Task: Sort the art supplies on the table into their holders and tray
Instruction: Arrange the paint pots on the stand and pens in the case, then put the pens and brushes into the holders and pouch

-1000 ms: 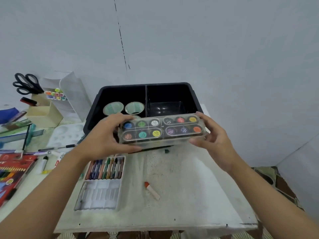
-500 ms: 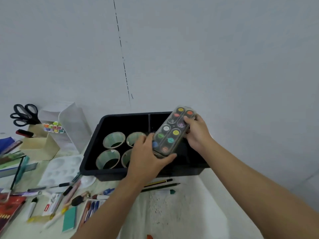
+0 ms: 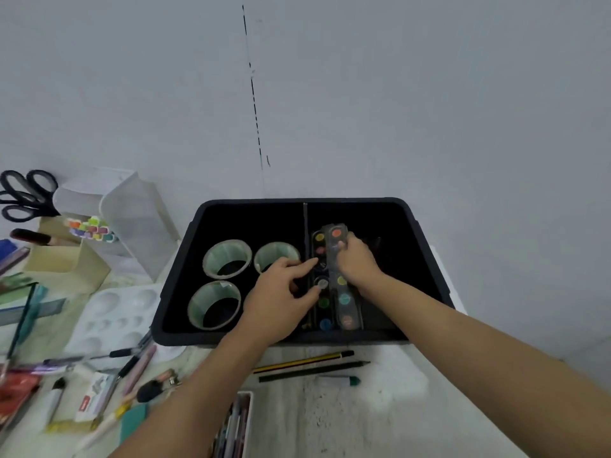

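Head view looks down into the black tray (image 3: 429, 259), which sits just above the middle of the frame and is split by an upright divider (image 3: 305, 223). The watercolour set (image 3: 344, 299) is inside the right compartment, just right of the divider. Its long axis runs from the lower wall of the tray toward the upper wall, parallel to the divider. The left row of pots looks darker and lower than the right row, so the case seems tipped along its length. I cannot tell whether it already rests on the tray floor.

The right hand (image 3: 357, 263) reaches in from the lower right and grips the upper half of the case, with its fingers curled over the case's right side. The left hand (image 3: 281, 300) comes from the lower left across the divider. Its index fingertip and thumb tip close in a loose pinch on the left edge of the case, about midway along. Both hands are on it, so neither has to reach; what remains is probably to lay it flat and let go.

In the left compartment three pale green cups (image 3: 227, 259) stand upright, and they look empty. The left hand covers the spot where a fourth could be. Below the tray, two pencils (image 3: 304, 360) lie on the table (image 3: 330, 424).
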Demonstrator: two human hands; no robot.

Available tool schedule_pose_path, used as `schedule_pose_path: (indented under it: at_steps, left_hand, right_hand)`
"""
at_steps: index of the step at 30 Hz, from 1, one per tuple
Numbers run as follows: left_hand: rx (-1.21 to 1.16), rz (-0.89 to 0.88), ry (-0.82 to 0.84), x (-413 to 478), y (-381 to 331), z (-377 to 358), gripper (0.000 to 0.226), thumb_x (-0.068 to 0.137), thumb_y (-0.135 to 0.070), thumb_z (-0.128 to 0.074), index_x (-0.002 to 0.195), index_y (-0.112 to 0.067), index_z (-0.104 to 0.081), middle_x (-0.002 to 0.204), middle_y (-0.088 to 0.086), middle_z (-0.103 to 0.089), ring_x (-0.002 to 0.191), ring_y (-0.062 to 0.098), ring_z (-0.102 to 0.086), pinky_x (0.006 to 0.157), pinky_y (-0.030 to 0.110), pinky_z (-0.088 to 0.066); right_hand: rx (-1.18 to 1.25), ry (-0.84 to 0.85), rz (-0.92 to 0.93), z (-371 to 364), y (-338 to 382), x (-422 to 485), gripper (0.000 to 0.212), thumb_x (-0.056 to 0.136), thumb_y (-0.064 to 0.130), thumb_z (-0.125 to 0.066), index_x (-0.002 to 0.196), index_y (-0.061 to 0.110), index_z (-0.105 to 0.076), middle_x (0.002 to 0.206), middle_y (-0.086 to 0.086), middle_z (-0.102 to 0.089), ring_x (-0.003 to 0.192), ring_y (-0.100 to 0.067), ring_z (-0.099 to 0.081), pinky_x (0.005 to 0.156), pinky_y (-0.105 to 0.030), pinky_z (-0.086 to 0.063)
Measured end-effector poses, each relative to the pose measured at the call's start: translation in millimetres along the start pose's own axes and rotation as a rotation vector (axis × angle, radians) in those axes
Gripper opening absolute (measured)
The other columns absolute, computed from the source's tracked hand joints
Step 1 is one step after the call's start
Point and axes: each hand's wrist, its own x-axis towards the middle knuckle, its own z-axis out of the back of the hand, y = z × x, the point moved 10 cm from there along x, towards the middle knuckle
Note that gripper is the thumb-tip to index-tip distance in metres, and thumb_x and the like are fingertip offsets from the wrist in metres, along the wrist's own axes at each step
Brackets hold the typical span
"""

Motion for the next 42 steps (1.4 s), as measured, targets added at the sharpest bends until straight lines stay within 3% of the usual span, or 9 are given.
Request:
schedule_pose_path:
  at_steps: [6,9,13,19,23,29,35,39,42]
  left_hand:
    - [-0.024,-0.014,-0.025,-0.9,1.2,1.1,0.056,0.091,-0.044,-0.067,0.144,-0.037,-0.051,0.101,-0.01,-0.055,0.075,0.007,-0.051,0.076,0.038,-0.053]
    - [-0.024,-0.024,-0.077,-4.6,-3.3,6.3,0.063,0.09,-0.044,-0.068,0.148,-0.033,-0.046,0.084,-0.014,-0.054,0.071,0.008,-0.052,0.068,0.034,-0.052]
    - [0.013,-0.015,-0.095,-8.6,-7.9,8.8,0.065,0.091,-0.045,-0.067,0.149,-0.03,-0.045,0.104,-0.001,-0.07,0.072,0.011,-0.06,0.072,0.029,-0.054]
    - [-0.052,-0.055,-0.155,-15.9,-13.0,23.7,0.038,0.087,-0.043,-0.074,0.12,-0.024,-0.07,0.106,-0.004,-0.072,0.095,0.011,-0.066,0.084,0.025,-0.053]
    - [-0.273,-0.089,-0.172,-45.6,-16.9,60.8,0.007,0.095,-0.024,-0.068,0.098,-0.019,-0.073,0.076,-0.004,-0.067,0.068,0.014,-0.06,0.065,0.024,-0.05]
    - [-0.258,0.074,-0.271,-149.7,36.6,108.4,0.025,0.097,-0.038,-0.061,0.082,-0.02,-0.069,0.06,0.005,-0.05,0.056,0.011,-0.043,0.056,0.028,-0.035]
    - [0.066,0.147,-0.124,-220.8,99.0,97.7,0.014,0.091,-0.018,-0.072,0.082,-0.028,-0.066,0.083,-0.006,-0.066,0.106,0.009,-0.062,0.082,0.017,-0.043]
    - [0.144,0.129,-0.054,-229.2,118.7,91.9,0.011,0.09,-0.028,-0.073,0.092,-0.037,-0.066,0.1,-0.013,-0.061,0.087,0.005,-0.058,0.078,0.028,-0.054]
    - [0.106,0.068,-0.061,-219.6,121.7,93.2,0.004,0.092,-0.03,-0.069,0.094,-0.034,-0.067,0.097,-0.018,-0.058,0.099,0.008,-0.058,0.096,0.038,-0.051]
  right_hand:
    - [-0.593,0.175,0.01,-21.0,-18.2,-0.3,0.071,0.095,0.044,-0.036,0.153,0.006,-0.026,0.152,-0.026,-0.028,0.134,-0.046,-0.032,0.106,-0.052,-0.036]
    - [-0.65,0.227,-0.006,-21.5,-18.7,-16.5,0.075,0.102,0.042,-0.041,0.157,0.002,-0.011,0.159,-0.03,-0.012,0.141,-0.046,-0.029,0.109,-0.047,-0.035]
    - [-0.523,0.176,-0.013,-9.0,-10.5,-35.2,0.085,0.103,0.046,-0.044,0.158,0.002,0.005,0.158,-0.027,-0.02,0.14,-0.043,-0.035,0.11,-0.046,-0.037]
    - [-0.508,0.273,0.164,-9.7,14.9,-84.0,0.043,0.096,0.046,-0.051,0.13,0.021,-0.055,0.12,-0.009,-0.063,0.101,-0.026,-0.061,0.091,-0.041,-0.053]
    - [-0.209,-0.048,0.417,12.8,36.3,-142.7,0.021,0.099,0.034,-0.057,0.11,0.018,-0.066,0.101,0.0,-0.068,0.094,-0.018,-0.063,0.083,-0.038,-0.054]
    - [0.195,-0.258,0.729,29.0,29.1,-237.2,0.014,0.097,0.005,-0.058,0.093,0.015,-0.066,0.075,0.003,-0.06,0.065,-0.014,-0.053,0.058,-0.019,-0.042]
    - [-0.49,0.289,0.441,-67.8,-7.8,-250.9,0.013,0.097,0.039,-0.058,0.105,0.029,-0.06,0.092,0.008,-0.065,0.08,-0.01,-0.06,0.07,-0.029,-0.051]
    - [-0.913,0.399,0.314,-78.5,-21.3,-263.4,0.041,0.087,0.061,-0.062,0.105,0.026,-0.053,0.102,0.004,-0.059,0.09,-0.018,-0.056,0.07,-0.031,-0.042]
    - [-1.008,0.448,0.179,-75.6,-30.6,-268.4,0.046,0.079,0.059,-0.072,0.103,0.024,-0.054,0.103,0.005,-0.06,0.089,-0.017,-0.056,0.068,-0.029,-0.042]
